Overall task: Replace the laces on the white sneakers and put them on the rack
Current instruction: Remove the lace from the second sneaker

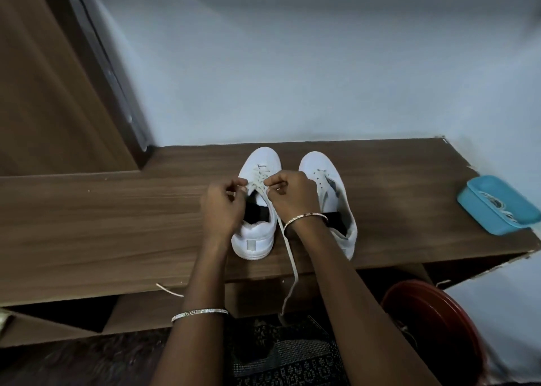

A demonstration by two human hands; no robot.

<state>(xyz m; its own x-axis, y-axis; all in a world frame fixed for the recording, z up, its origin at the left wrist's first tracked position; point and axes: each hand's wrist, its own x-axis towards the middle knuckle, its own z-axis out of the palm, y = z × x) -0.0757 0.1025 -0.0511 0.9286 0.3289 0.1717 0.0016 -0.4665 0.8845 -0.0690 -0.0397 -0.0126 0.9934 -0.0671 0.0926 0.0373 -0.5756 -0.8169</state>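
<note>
Looking down from my head, I see both my hands over the left shoe (254, 240). My left hand (222, 210) has its fingers curled in, and my thumb and one finger pinch one end of the lace (290, 255). My right hand (292, 199) is curled too and pinches the other part of the lace, just across from my left fingers. Between my two pinches the lace runs over the top holes of the shoe. More criss-cross lace sits just past my fingertips, toward the toe.

From under my right hand a long bit of lace drops toward me, goes over the edge of the shelf (117, 210) and hangs down. Another lace tip (169, 289) pokes out near my left arm, at the shelf edge.

The right shoe (320, 164) stands just beside my right hand, on its far side, touching or almost touching the left shoe. It is mostly unlaced, apart from a short bit near the toe. Both shoes stand on the shelf with toes pointing away from me.

Well off to the right of my fingers is a blue tray (480, 188) with some white laces (497, 207) in it. Closer to me, down by my right arm, is a red bowl (433, 312). I wear a bangle (304, 218) on my right wrist, and a second bangle (199, 314) on my left arm.
</note>
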